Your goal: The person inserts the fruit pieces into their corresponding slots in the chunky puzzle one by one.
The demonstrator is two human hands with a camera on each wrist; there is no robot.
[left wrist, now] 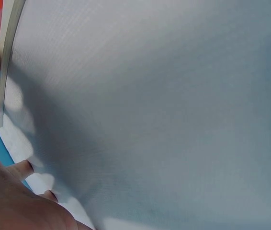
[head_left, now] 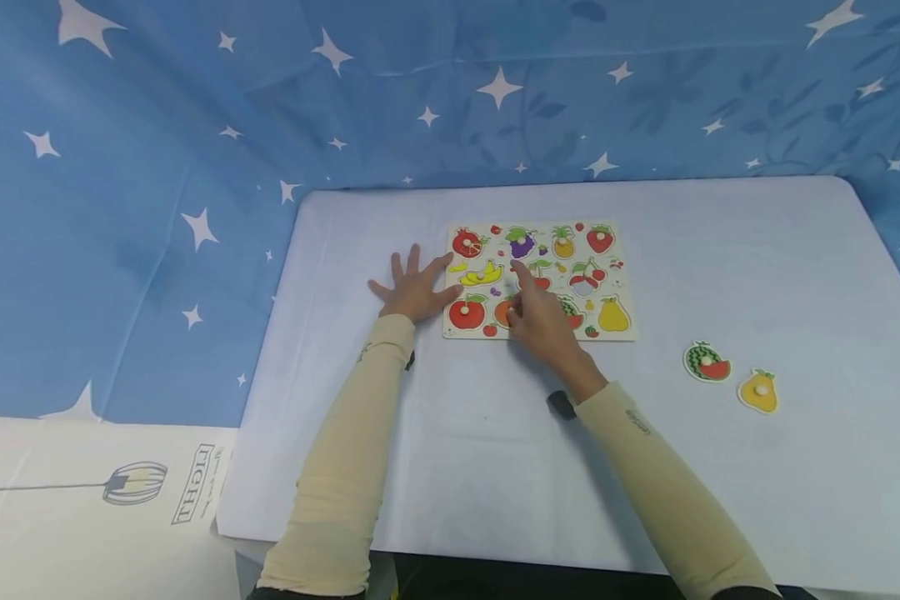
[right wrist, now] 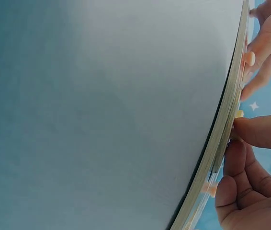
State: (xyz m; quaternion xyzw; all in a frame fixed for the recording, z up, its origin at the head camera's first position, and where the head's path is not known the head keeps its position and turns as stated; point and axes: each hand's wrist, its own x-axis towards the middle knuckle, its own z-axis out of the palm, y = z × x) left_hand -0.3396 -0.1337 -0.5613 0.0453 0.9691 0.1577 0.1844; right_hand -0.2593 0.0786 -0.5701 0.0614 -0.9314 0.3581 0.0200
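Observation:
A fruit puzzle board (head_left: 626,329) lies on the table, with knobbed pieces in several slots. My left hand (head_left: 416,293) spreads its fingers at the board's left edge; the thumb and index finger touch the board and the others reach past it. My right hand (head_left: 543,325) is over the front middle of the board, index finger extended. Its thumb and another finger pinch an orange fruit piece (head_left: 502,312), mostly hidden in the head view. In the right wrist view a wooden edge (right wrist: 219,158) shows beneath those fingers. The watermelon and pear slots hold printed pictures without knobs.
Right of the board, a watermelon piece (head_left: 707,363) and a pear piece (head_left: 758,392) lie on the white-covered table (head_left: 495,467). A blue curtain with stars (head_left: 450,100) hangs behind and at the left. A pale printed box (head_left: 60,517) stands at the lower left.

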